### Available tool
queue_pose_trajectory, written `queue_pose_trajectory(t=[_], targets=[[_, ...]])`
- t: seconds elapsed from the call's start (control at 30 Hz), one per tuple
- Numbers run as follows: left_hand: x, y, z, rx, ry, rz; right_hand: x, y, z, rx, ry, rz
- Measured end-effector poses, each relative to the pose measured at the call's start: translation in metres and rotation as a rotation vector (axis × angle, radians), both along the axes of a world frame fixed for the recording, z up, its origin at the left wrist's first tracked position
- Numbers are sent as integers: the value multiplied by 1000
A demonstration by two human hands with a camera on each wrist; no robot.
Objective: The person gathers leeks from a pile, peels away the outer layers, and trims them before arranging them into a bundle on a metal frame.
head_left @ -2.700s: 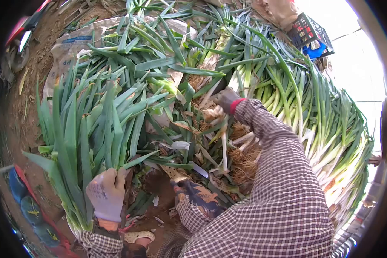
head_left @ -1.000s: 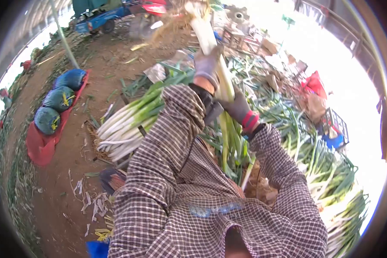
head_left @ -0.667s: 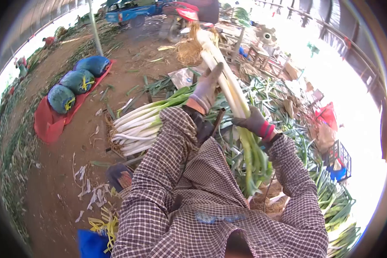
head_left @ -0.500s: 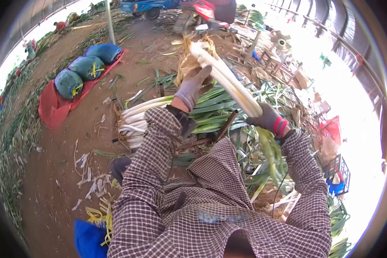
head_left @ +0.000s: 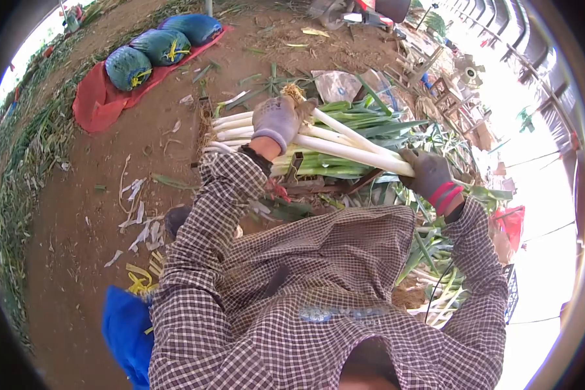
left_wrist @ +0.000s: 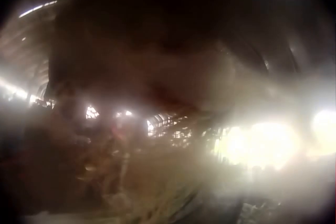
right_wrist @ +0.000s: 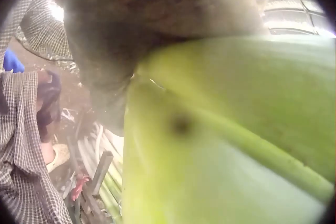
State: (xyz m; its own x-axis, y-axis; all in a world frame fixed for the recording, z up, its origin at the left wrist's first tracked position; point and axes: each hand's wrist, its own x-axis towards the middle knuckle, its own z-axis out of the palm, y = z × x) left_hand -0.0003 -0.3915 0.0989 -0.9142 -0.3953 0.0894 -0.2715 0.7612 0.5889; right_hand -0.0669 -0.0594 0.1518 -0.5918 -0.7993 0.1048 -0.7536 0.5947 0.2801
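Two or so long white leeks [head_left: 354, 144] lie slantwise between my gloved hands, over a bundle of leeks [head_left: 233, 133] on a low rack. My left hand [head_left: 278, 122] holds them at the root end, and a tuft of roots [head_left: 294, 91] shows above the glove. My right hand [head_left: 429, 174] grips them where the white turns green. In the right wrist view a pale green leek [right_wrist: 236, 98] fills the front, close under the dark glove [right_wrist: 152, 14]. The left wrist view is dark and blurred.
A metal upright [head_left: 295, 166] stands at the rack's near side. Loose leeks [head_left: 443, 296] lie by my right side. Tied full bags [head_left: 161, 47] rest on a red sheet [head_left: 97, 104] at the far left. A blue cloth or bag [head_left: 125, 335] lies at the near left.
From the heap, my right hand has brought leeks over to the left. Raised root end up a second ago, they are now lower and flatter over the bundle. The head view has turned.
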Motion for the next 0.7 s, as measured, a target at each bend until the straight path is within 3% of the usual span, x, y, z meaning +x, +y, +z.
queue_pose_trajectory(t=[0.07, 0.1, 0.17, 0.23, 0.27, 0.3, 0.33, 0.4, 0.5, 0.6, 0.7], targets=[[-5, -9, -44, -7, 203, -74, -4, 14, -6, 33, 55, 23], [11, -13, -34, -79, 70, -69, -8, 23, -7, 36, 58, 10], [32, -36, -70, -643, 115, -274, -12, 38, -5, 42, 59, -27], [43, -55, -89, -412, -310, -58, -32, 67, -14, 35, 70, -21], [52, -74, -128, -455, -423, -242, -37, 80, -15, 50, 68, -40], [64, -65, -124, -541, -496, -475, -38, 86, -14, 85, 92, -87], [70, -50, -118, -430, -601, -642, -38, 89, -14, 106, 84, -91], [90, -20, -127, -324, -178, -564, -35, 91, -12, 149, 67, -90], [46, 12, -91, 250, -381, -254, -30, 90, -18, 144, 66, -67], [42, 45, -78, -164, 355, -79, -20, 84, -19, 179, 97, -50], [35, 48, -57, -187, -98, -268, -15, 88, -26, 144, 72, -8]])
